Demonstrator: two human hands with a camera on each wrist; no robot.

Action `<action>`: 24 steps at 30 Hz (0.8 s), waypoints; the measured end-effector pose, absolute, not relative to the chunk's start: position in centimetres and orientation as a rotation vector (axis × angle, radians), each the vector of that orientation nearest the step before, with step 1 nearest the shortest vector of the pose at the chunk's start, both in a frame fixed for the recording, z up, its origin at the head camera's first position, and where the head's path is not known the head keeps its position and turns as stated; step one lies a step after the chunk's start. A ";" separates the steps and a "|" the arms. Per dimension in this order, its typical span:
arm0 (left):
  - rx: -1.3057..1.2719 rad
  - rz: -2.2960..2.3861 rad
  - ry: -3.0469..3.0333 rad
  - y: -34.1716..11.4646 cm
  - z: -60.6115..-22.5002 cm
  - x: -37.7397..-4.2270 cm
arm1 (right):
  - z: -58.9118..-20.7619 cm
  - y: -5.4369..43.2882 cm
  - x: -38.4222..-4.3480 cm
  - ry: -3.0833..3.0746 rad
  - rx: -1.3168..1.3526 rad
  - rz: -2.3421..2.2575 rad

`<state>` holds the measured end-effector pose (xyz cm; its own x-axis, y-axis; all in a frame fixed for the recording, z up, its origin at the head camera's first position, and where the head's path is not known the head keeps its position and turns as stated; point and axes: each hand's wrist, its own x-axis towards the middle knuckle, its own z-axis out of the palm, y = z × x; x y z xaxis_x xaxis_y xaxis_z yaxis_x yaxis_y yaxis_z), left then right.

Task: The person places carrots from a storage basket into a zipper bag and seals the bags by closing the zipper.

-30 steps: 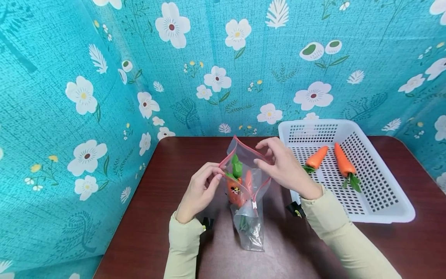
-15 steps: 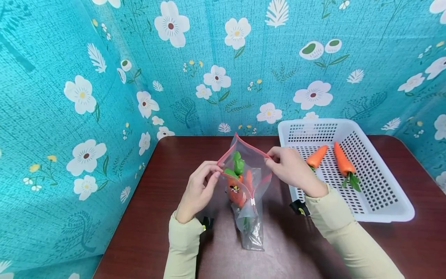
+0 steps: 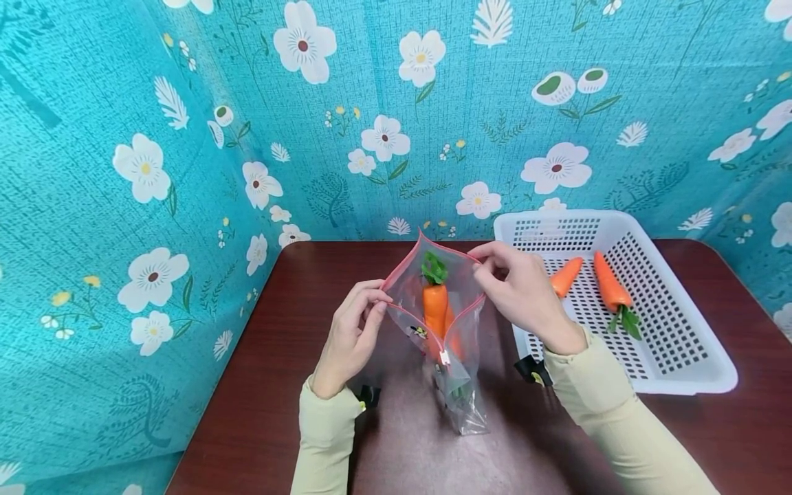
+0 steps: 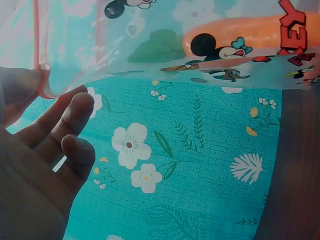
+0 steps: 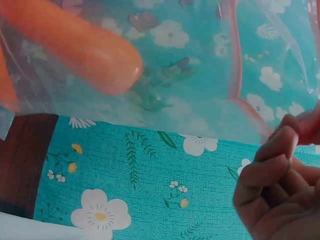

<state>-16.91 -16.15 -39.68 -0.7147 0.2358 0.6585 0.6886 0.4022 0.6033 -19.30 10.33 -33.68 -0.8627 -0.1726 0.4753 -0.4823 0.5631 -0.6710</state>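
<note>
A clear zip bag [image 3: 467, 330] with a red-edged mouth and cartoon prints is held up between both hands, its mouth spread wide. Inside it a carrot [image 3: 436, 306] with green leaves stands leaf end up, and more orange shows beside it. My left hand [image 3: 353, 330] pinches the bag's left edge between thumb and fingers; in the left wrist view the thumb presses the red strip. On the opposite edge my right hand [image 3: 520, 292] pinches the rim, its other fingers curled in the right wrist view. A white slider [image 3: 444, 357] sits at the near end of the zip.
A white perforated basket [image 3: 711, 368] stands on the right of the dark wooden table [image 3: 266, 385]. Two carrots lie in it, one short-looking [image 3: 566, 276] and partly behind the right hand, one longer [image 3: 610, 283]. A blue flowered cloth [image 3: 383, 179] hangs behind and at the left.
My right hand, apart from the bag at first, has taken hold of its right edge. The mouth is spread wider, the bag's lower end has swung right, and the carrot inside stands more upright.
</note>
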 end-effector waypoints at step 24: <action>-0.860 -1.297 -2.036 -15.5 -39.4 -16.7 | -33.4 9.5 -18.9 -2.208 1.034 1.292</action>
